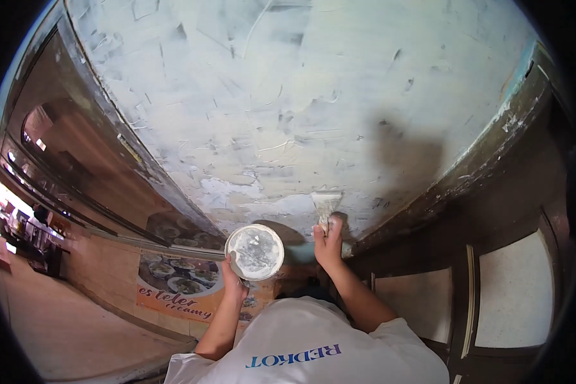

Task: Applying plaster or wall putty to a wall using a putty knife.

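Note:
My left hand point(232, 280) grips a round white tub point(280, 259) by its side, its open top facing up. Whitish filler paste coats the inside of the tub and lies in lumps at the bottom. To the right, my right hand point(328, 243) is closed round the handle of a putty knife point(327, 202). The wide blade is smeared with paste and points at the wall point(288, 141); its edge lies at or very close to the surface. Patchy white filler, ridges and dark scuffs cover that wall.
Dark wooden trim point(454, 169) borders the wall on the right, beside dark framing with pale panels point(517, 297). At left stands a framed glass window point(102, 147). Below it hangs a printed food banner point(173, 285). Farther left, a brown floor point(64, 326) leads towards a bright opening.

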`<state>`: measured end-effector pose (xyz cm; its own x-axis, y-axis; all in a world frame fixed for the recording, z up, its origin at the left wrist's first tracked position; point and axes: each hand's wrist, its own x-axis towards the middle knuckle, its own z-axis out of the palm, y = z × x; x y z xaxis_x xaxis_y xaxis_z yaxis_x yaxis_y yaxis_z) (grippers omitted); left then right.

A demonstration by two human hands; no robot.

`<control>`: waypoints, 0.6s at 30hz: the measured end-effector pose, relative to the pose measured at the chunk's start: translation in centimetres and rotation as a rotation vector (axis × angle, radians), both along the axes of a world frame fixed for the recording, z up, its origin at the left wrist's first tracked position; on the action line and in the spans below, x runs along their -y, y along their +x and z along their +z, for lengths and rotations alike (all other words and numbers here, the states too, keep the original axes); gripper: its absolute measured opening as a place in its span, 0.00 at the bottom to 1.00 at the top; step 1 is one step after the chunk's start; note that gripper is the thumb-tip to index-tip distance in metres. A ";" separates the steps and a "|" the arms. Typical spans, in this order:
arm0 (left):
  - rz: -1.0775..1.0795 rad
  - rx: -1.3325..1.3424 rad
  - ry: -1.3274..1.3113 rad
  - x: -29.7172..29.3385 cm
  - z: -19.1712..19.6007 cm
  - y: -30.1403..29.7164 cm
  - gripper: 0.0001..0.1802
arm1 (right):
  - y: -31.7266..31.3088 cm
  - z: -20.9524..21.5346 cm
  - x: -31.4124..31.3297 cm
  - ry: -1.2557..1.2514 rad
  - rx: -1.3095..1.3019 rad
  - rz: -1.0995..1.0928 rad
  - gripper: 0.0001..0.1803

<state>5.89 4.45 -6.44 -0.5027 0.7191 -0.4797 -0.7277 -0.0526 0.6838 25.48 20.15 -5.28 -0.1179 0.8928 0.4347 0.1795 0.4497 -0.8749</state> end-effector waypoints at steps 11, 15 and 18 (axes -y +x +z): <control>0.023 0.014 -0.018 1.4 1.7 0.0 0.32 | -0.7 1.1 -2.2 -0.384 -0.118 0.156 0.14; 0.052 0.001 -0.028 1.8 1.8 0.0 0.32 | -0.3 0.6 -2.3 -0.472 -0.092 0.170 0.15; 0.047 0.012 -0.041 2.0 1.2 -0.2 0.32 | 0.2 -1.3 -0.9 -0.550 -0.100 0.173 0.14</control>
